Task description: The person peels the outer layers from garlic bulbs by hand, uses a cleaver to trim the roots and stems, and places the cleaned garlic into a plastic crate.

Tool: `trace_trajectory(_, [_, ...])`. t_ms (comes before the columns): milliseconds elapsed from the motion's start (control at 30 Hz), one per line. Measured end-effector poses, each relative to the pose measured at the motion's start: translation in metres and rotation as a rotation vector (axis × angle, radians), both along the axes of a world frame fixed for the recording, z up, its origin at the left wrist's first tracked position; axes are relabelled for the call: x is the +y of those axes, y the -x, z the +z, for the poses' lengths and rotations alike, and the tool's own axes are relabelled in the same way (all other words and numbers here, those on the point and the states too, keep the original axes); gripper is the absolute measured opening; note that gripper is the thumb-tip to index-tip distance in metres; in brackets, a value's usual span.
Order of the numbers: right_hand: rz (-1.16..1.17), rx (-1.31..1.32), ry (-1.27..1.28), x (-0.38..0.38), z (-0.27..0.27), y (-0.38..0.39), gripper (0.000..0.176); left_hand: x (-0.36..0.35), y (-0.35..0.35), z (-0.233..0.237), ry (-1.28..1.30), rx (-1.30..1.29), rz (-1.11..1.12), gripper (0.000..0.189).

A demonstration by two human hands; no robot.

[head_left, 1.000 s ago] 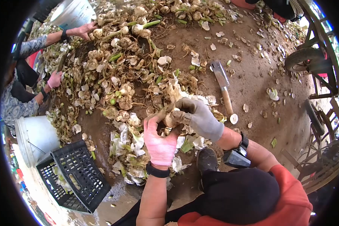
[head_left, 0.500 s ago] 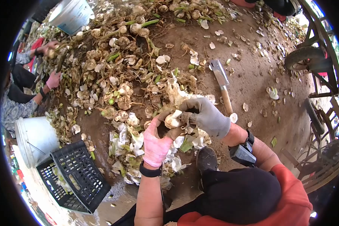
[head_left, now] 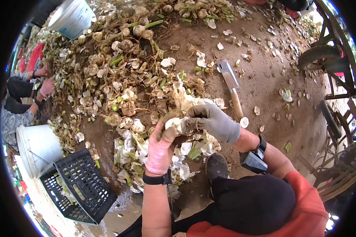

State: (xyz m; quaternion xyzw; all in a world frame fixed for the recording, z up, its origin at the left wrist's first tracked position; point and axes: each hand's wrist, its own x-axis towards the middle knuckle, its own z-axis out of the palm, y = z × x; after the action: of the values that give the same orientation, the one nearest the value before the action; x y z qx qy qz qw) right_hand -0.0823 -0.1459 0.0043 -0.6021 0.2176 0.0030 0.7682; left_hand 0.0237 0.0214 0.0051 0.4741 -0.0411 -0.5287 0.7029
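Observation:
My left hand (head_left: 160,149), in a pink glove with dirty fingertips, is closed around a garlic bulb (head_left: 174,125) whose pale, peeled side faces up. At the bulb's right side my right hand (head_left: 219,124), in a grey coated glove, pinches dirty brown outer skin (head_left: 194,125); where the skin joins the bulb is partly hidden by the fingers. Below both hands lies a heap of white peeled skins (head_left: 130,148). A cleaver (head_left: 230,81) with a wooden handle rests on the ground beyond my right hand.
Unpeeled garlic bulbs (head_left: 126,45) and husks form a large pile ahead. On the left stand a white bucket (head_left: 39,146) and a black plastic crate (head_left: 83,181); another bucket (head_left: 73,19) is farther back. A co-worker's gloved hand (head_left: 47,87) is at far left. A wheeled cart (head_left: 320,59) stands right.
My left hand has turned the bulb slightly, its thumb now lying across it. My right hand stays at the bulb's right side. The co-worker's hands have shifted left.

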Motion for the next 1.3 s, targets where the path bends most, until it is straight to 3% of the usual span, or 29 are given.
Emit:
trace_trajectory(67, [0.004, -0.022, 0.055, 0.000, 0.000, -0.001, 0.010, 0.001, 0.000, -0.005, -0.059, -0.127, -0.026, 0.064])
trace_trajectory(133, [-0.039, -0.030, 0.627, -0.004, -0.009, -0.002, 0.007, 0.001, 0.001, -0.007, 0.027, 0.006, -0.001, 0.071])
trace_trajectory(167, [-0.041, -0.029, 0.629, -0.008, -0.014, -0.005, 0.007, 0.001, 0.003, -0.004, 0.029, 0.006, -0.003, 0.071])
trace_trajectory(233, [-0.172, 0.235, 0.871, -0.021, -0.026, -0.013, 0.007, -0.003, 0.009, 0.009, 0.150, 0.131, -0.029, 0.074])
trace_trajectory(267, [-0.194, 0.241, 0.919, -0.031, -0.032, -0.012, 0.017, -0.003, 0.012, 0.009, 0.176, 0.166, -0.011, 0.068])
trace_trajectory(300, [-0.192, 0.235, 0.919, -0.033, -0.026, -0.011, 0.017, -0.004, 0.012, 0.009, 0.176, 0.162, -0.007, 0.068])
trace_trajectory(367, [-0.112, -0.076, 0.899, -0.032, -0.014, -0.007, 0.024, -0.005, 0.012, 0.009, 0.098, 0.084, 0.030, 0.065])
trace_trajectory(400, [-0.086, -0.150, 0.764, -0.028, -0.008, -0.008, 0.028, -0.003, 0.010, 0.005, 0.078, 0.038, 0.021, 0.065])
trace_trajectory(433, [-0.084, -0.148, 0.764, -0.027, -0.001, -0.007, 0.028, -0.001, 0.008, 0.002, 0.077, 0.041, 0.023, 0.065])
trace_trajectory(500, [0.145, -0.183, 0.557, -0.026, 0.017, -0.006, 0.028, 0.000, 0.005, -0.002, 0.057, 0.014, 0.024, 0.070])
trace_trajectory(533, [0.138, -0.211, 0.600, -0.023, 0.022, -0.006, 0.026, 0.001, 0.005, -0.001, 0.032, -0.028, 0.025, 0.069])
trace_trajectory(700, [0.107, -0.167, 0.657, -0.012, 0.029, -0.006, 0.015, 0.004, 0.005, -0.003, 0.032, -0.009, 0.013, 0.068])
trace_trajectory(1067, [0.312, 0.043, 1.139, 0.006, 0.041, -0.010, 0.008, 0.004, 0.014, 0.002, 0.014, 0.051, 0.078, 0.055])
trace_trajectory(1167, [0.212, -0.032, 0.949, 0.000, 0.033, -0.010, 0.006, 0.003, 0.011, 0.006, 0.013, 0.108, 0.028, 0.062])
trace_trajectory(1233, [0.192, -0.090, 0.932, -0.008, 0.017, -0.013, 0.004, 0.006, 0.006, 0.006, 0.027, 0.110, -0.131, 0.072])
trace_trajectory(1300, [0.194, 0.184, 0.913, -0.017, -0.007, -0.018, 0.008, 0.008, 0.007, 0.007, 0.052, 0.170, -0.145, 0.073])
